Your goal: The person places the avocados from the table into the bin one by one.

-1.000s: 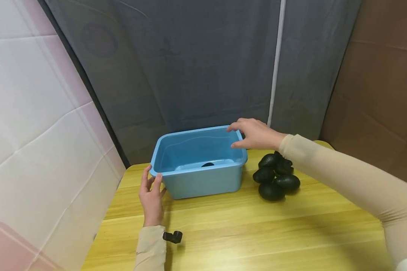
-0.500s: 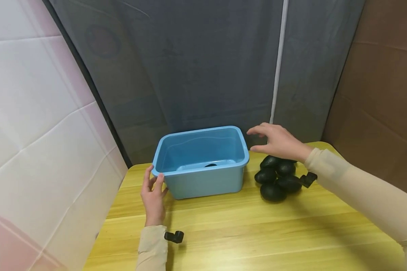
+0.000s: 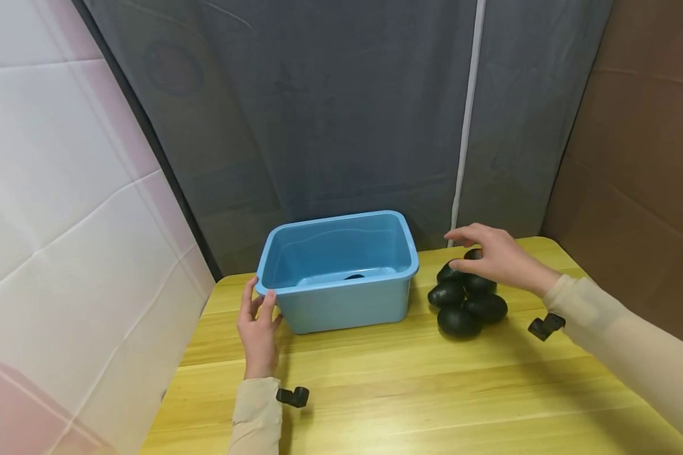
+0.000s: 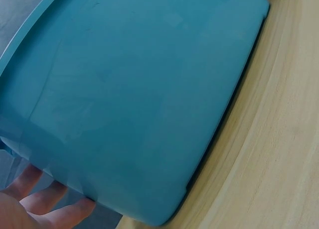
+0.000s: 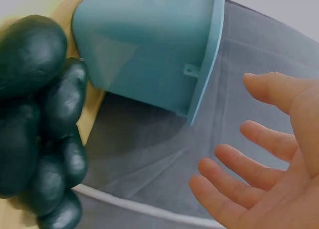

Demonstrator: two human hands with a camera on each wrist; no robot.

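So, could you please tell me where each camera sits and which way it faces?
Head: worn on the head, looking forward and down at the blue tub, avocados, left hand and right hand.
Left wrist: low beside the tub's wall; fingertips show.
Right wrist: looks past the open palm at avocados.
All three share the tub.

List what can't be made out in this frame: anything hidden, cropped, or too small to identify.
- Dark object inside the blue tub: head view, mostly hidden by the near wall; too small to identify.
- Avocados: head view, the right hand covers the rear ones, so no sure count.
- Left hand: left wrist view shows fingertips only, cut by the edge.
- Tub interior: unseen from both wrist views.
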